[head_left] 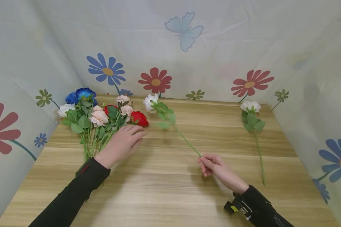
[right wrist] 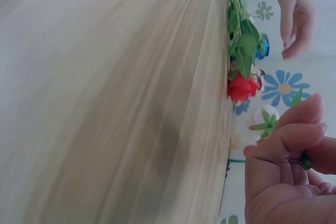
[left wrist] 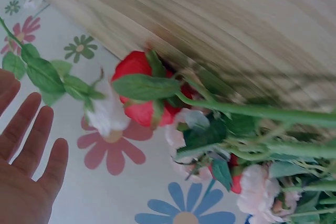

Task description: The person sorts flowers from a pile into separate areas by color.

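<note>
My right hand pinches the lower end of a green stem that bears a white artificial rose. The bloom points away to the upper left, and the cut stem end pokes out between the fingers in the right wrist view. My left hand hovers over the stems of a flower pile, fingers loosely extended and holding nothing. Just beyond its fingertips lies a red rose. In the left wrist view the spread left fingers are apart from that red rose.
Left on the wooden table lies a pile with blue roses, pale pink flowers, a white rose and another red bloom. A separate white rose lies at the right. Printed fabric encloses the back and sides.
</note>
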